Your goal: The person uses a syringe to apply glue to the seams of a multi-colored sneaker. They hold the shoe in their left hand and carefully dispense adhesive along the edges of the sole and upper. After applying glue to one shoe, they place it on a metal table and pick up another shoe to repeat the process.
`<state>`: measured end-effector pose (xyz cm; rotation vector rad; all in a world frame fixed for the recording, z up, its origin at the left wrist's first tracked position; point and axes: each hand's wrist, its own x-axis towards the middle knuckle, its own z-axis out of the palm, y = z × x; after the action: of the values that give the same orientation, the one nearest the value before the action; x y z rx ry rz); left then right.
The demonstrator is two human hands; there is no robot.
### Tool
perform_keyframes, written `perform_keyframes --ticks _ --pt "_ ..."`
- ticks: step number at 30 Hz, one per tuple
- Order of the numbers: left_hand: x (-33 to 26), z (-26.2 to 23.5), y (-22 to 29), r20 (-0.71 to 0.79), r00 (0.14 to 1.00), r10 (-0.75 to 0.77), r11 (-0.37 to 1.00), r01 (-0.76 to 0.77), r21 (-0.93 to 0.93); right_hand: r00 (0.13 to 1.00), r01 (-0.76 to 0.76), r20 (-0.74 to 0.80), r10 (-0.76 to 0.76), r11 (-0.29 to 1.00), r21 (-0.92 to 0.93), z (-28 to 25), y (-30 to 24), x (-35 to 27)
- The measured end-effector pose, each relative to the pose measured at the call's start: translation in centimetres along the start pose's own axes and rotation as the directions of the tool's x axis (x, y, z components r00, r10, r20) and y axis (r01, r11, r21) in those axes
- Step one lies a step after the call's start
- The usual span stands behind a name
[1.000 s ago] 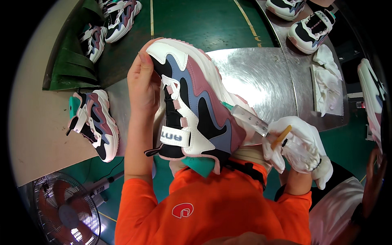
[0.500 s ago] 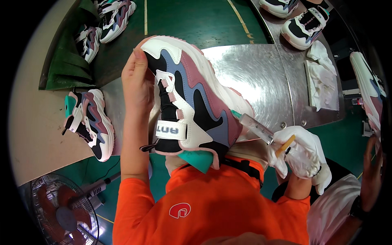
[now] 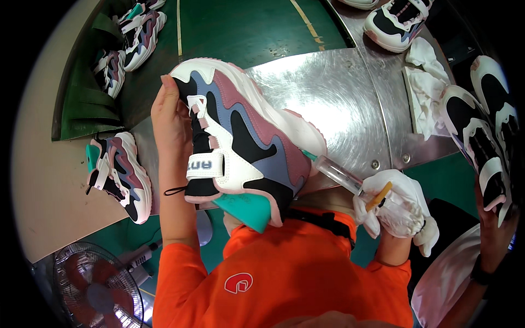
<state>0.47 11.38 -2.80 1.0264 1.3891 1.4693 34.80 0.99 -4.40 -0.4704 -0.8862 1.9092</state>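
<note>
My bare left hand [image 3: 170, 117] grips a white, mauve, blue and black sneaker [image 3: 254, 136] round its toe, tilting it on its side above the metal plate. A teal shoe last [image 3: 249, 210] sticks out of the sneaker's collar. In my right hand [image 3: 402, 205], which wears a white glove, is a clear syringe [image 3: 340, 174] with a teal tip. That tip meets the sneaker near the heel, where the mauve upper joins the white sole. A flat yellow-orange stick [image 3: 379, 197] also pokes out of the gloved fingers; its other end is hidden.
Another sneaker [image 3: 123, 174] lies at the left edge of the metal plate [image 3: 322, 82]. Beyond is a green conveyor belt [image 3: 246, 33] with more sneakers [image 3: 143, 41]. White cloths [image 3: 424, 101] lie right; a co-worker's hand [image 3: 495, 235] holds two sneakers [image 3: 476, 131]. A fan [image 3: 98, 298] stands lower left.
The sneaker and my left hand sit slightly further left in the picture, and the syringe stays at the heel. At the right, the co-worker's sneakers have come further into view.
</note>
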Motion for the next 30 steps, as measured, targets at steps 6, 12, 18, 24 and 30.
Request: perform_keyframes --ticks 6,12,18,24,30 --pt "1.8 -1.7 -1.9 -0.026 0.998 -0.057 0.997 0.059 0.045 0.999 0.038 0.001 -0.038 0.993 0.115 0.1 1.1 -0.5" --pt "1.8 -1.8 -1.4 -0.085 0.989 -0.124 0.983 0.134 0.126 0.994 -0.007 -0.106 0.031 0.975 0.221 -0.8 3.2 -2.7" --pt "2.2 -2.9 -1.1 -0.019 0.983 -0.184 0.976 0.185 0.118 0.998 0.004 -0.068 0.012 0.972 0.236 0.7 3.6 -2.4" --pt "1.9 -1.6 -0.2 -0.125 0.978 -0.165 0.954 0.191 0.233 0.999 0.025 -0.049 -0.012 0.957 0.288 0.9 4.0 -1.9" --pt "1.7 -0.9 0.6 -0.12 0.97 -0.213 0.937 0.238 0.255 0.997 0.072 -0.042 -0.063 0.964 0.255 0.7 4.6 -1.8"
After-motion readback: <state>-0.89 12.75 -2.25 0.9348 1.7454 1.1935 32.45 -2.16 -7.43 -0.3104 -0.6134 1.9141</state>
